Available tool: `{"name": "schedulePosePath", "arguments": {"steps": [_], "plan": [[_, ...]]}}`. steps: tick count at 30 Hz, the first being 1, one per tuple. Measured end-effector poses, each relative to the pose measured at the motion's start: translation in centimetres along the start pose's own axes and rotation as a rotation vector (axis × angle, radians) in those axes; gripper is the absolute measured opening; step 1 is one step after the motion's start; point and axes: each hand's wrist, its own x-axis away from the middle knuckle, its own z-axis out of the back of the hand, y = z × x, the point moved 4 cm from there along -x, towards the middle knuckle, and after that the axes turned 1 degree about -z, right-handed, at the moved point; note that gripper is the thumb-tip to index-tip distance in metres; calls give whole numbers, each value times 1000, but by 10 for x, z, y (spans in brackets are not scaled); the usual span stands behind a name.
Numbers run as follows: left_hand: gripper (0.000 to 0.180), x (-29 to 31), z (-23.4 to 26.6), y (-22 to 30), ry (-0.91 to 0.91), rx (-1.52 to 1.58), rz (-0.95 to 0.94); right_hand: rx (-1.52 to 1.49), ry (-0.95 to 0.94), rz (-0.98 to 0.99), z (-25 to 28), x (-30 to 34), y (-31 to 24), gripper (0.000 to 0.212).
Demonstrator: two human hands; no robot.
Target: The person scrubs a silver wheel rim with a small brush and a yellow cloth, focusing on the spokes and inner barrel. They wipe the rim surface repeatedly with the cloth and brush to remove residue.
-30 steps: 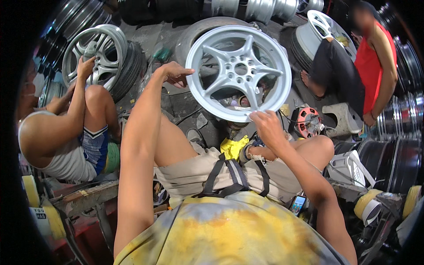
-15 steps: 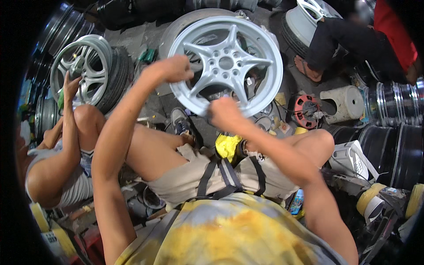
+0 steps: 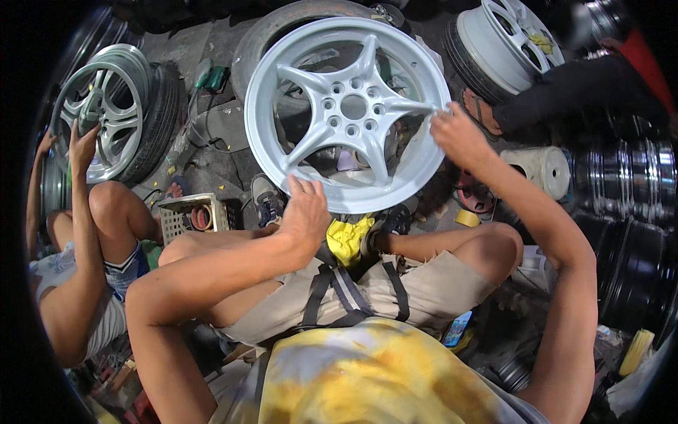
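Note:
A light silver-grey alloy wheel (image 3: 344, 199) with a star of spokes and a ring of holes round its hub is tilted toward me above the floor. At its lower left, my left hand (image 3: 306, 215) grips the edge, fingertips over the inner lip and thumb side hidden. My right hand (image 3: 458, 134) closes round the edge on the right side, beside a spoke tip. Whether a thin pad or cloth lies under either hand's fingers, I cannot make out. A yellow cloth (image 3: 347, 242) lies between my legs, just below the wheel.
Behind the wheel lies a tyre (image 3: 248, 53). On the left a co-worker's hand (image 3: 82, 150) is at another silver wheel (image 3: 106, 169). A basket (image 3: 192, 225), a green power tool (image 3: 214, 79) and a white stool (image 3: 547, 173) stand around. Another person's dark-trousered leg (image 3: 565, 95) is at right.
My left hand has dropped from the wheel's left side to its lower left edge. My right hand has gone from the bottom edge up to the right side. The wheel has shifted left and nearer.

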Motion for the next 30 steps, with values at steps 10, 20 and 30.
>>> {"name": "schedulePosePath", "arguments": {"steps": [10,20,30], "plan": [[27,-37,20,-64,-7,670,-131,-292,90,-51,7,20,18,18],[30,-18,64,-163,294,901,51,-755,222,-433,77,45,-162,44],[29,-38,46,-183,376,894,129,-269,427,-478,-34,-26,61,34]]}}
